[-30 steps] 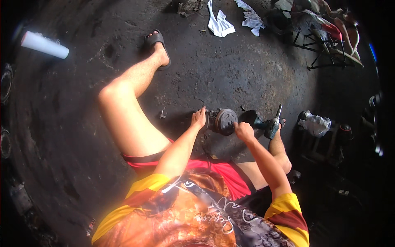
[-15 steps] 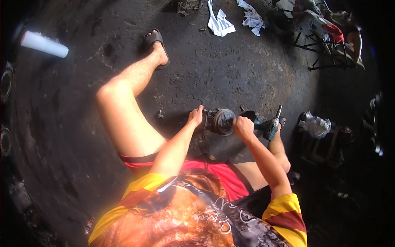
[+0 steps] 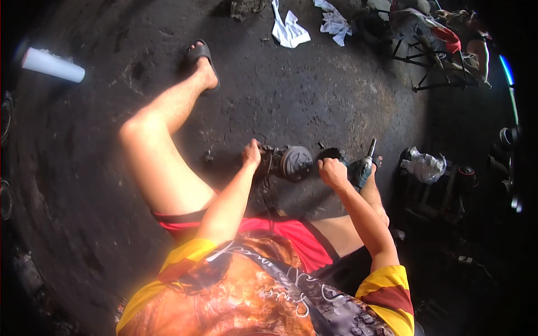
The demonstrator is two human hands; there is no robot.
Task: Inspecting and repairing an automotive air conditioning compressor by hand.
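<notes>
Left hand (image 3: 252,155) grasping left end of dark machine part (image 3: 272,162); right hand (image 3: 333,172) clenched just beside grooved disc (image 3: 295,161), any contents hidden. Power tool (image 3: 362,172) near.

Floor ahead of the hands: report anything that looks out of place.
A crumpled white piece, cloth or paper, and a second one to its right lie loose on the dark floor, odd because they look dropped rather than put away.
</notes>
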